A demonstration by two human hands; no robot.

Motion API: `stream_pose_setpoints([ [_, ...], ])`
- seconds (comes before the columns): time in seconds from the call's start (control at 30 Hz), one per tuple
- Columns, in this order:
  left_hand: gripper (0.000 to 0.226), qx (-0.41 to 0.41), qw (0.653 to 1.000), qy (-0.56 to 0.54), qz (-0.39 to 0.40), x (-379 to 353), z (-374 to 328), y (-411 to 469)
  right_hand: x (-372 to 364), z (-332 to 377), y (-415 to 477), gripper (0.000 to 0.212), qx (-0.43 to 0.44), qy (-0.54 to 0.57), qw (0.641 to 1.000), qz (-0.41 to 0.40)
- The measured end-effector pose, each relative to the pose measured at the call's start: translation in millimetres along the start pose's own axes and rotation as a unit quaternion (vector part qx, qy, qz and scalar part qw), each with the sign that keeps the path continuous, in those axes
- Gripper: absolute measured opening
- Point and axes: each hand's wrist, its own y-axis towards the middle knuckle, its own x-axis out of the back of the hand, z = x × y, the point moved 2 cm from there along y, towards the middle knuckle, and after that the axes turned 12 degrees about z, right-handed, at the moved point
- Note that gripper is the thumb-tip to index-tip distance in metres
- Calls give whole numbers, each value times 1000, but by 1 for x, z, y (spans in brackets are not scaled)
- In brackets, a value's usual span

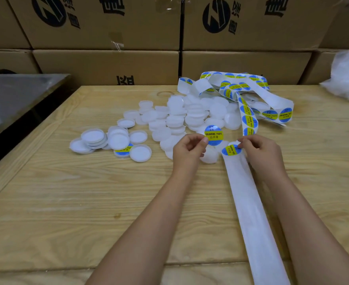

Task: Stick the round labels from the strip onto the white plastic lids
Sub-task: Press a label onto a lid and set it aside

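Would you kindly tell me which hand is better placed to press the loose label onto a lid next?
The left hand: it pinches the peeled label close to the lids, while the right hand holds the strip.

A pale wooden tabletop carries a heap of white lids, one labelled lid at its left, a tangled strip behind, and a bag far right.

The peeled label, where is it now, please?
Head view, centre: the peeled label is pinched by the left hand, just left of the strip.
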Motion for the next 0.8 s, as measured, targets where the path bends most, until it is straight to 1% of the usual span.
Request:
stream_pose_setpoints([
  [0.1, 14, -4, 1000, 2, 7, 1, 2, 1, -2, 11, -2, 9, 29, 99, 994, 43],
  [0.2, 16, -16, 1000, 10, 20, 1, 1, 1, -8, 18, -4, 7, 49, 138, 985, 95],
  [0.3, 18, -23, 998, 35, 44, 0, 1, 1, -12, 20, -5, 5, 44, 152, 982, 104],
  [0.37, 16, -23, 998, 51, 42, 1, 3, 1, -14, 20, -5, 7, 36, 172, 980, 96],
  [0.4, 14, -22, 997, 70, 37, 1, 3, 1, -14, 20, -6, 9, 34, 177, 979, 90],
  [0.43, 14, -25, 993, 113, 33, 1, 4, 1, -14, 20, -6, 10, 33, 178, 980, 84],
  [0.47, 21, -32, 982, 182, 34, 1, 6, 1, -14, 20, -5, 11, 34, 176, 981, 75],
  [0.53, 42, -49, 943, 326, 48, 0, 8, 1, -12, 19, -5, 13, 35, 177, 983, 45],
  [0.57, 47, -65, 916, 391, 57, 0, 9, 0, -10, 19, -5, 14, 34, 182, 982, 26],
  [0.6, 47, -88, 884, 455, 68, -1, 10, 0, -7, 18, -5, 15, 32, 190, 981, 8],
  [0.67, 38, -121, 809, 568, 91, -1, 13, -1, -3, 18, -4, 16, 27, 211, 977, -12],
  [0.7, 33, -123, 782, 603, 101, -1, 14, -1, -2, 18, -4, 16, 26, 221, 975, -13],
  [0.73, 29, -123, 766, 622, 109, 0, 16, -1, -2, 19, -4, 16, 27, 226, 974, -10],
  [0.8, 20, -133, 748, 639, 125, 0, 18, -1, -4, 22, -5, 15, 37, 229, 973, 5],
])
